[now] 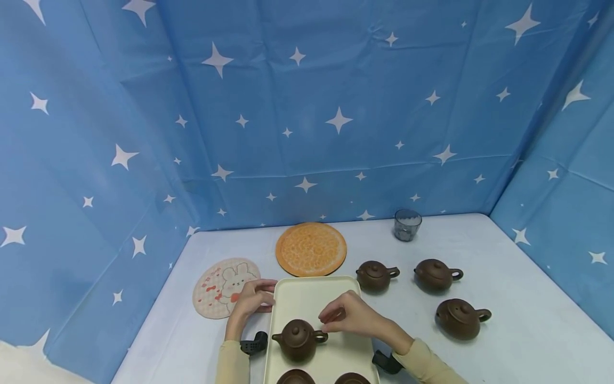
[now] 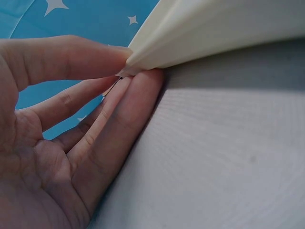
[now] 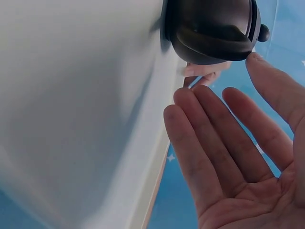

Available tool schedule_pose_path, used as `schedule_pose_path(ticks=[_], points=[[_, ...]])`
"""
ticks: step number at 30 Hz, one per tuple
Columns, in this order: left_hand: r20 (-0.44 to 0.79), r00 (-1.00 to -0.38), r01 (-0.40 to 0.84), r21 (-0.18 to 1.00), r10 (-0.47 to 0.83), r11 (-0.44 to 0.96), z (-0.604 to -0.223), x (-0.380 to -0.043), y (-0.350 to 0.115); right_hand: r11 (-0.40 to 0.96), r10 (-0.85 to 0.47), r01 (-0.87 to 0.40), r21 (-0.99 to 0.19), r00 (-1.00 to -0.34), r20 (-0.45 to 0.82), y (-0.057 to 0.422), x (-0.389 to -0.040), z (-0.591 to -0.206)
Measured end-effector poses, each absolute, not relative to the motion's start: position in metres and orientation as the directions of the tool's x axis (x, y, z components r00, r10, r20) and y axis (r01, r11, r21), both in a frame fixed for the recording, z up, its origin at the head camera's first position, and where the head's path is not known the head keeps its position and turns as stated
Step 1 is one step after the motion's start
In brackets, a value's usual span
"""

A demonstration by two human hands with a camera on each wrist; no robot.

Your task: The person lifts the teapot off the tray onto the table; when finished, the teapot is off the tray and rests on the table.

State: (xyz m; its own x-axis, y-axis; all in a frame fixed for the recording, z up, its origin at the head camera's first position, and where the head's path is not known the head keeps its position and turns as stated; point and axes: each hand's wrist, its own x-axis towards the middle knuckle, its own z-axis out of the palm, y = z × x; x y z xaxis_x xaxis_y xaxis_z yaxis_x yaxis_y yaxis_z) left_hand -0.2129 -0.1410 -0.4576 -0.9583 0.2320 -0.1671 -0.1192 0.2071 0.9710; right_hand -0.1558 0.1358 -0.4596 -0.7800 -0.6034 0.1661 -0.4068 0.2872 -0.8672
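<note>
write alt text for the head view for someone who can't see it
A person's right hand is at the handle of a brown teapot on a cream tray, while the left hand holds the tray's left side. Three similar teapots and a glass stand to the right on a white table.

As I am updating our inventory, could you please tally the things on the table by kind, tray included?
Teapots: 6 (two cut off by the head view's lower edge, apparently teapots too)
Mats: 2
Tray: 1
Glass: 1
Total: 10
</note>
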Motion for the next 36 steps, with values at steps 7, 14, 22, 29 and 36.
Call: schedule_pose_path(ticks=[7, 14, 22, 29, 36], points=[[-0.162, -0.964, -0.115, 0.969, 0.212, 0.218, -0.479, -0.224, -0.143, 0.257, -0.653, -0.461, -0.849, -0.731, 0.199, 0.129, -0.154, -0.458], [-0.168, -0.967, -0.122, 0.966, 0.194, 0.230, -0.491, -0.230, -0.143, 0.293, -0.676, -0.471, -0.832, -0.718, 0.168, 0.123, -0.156, -0.464], [-0.171, -0.967, -0.126, 0.965, 0.189, 0.230, -0.492, -0.231, -0.144, 0.317, -0.668, -0.460, -0.830, -0.729, 0.149, 0.120, -0.155, -0.463], [-0.178, -0.968, -0.132, 0.961, 0.177, 0.243, -0.493, -0.232, -0.144, 0.321, -0.658, -0.456, -0.830, -0.738, 0.150, 0.119, -0.156, -0.465], [-0.173, -0.969, -0.128, 0.962, 0.177, 0.239, -0.493, -0.232, -0.144, 0.308, -0.652, -0.489, -0.816, -0.733, 0.193, 0.119, -0.155, -0.465]])
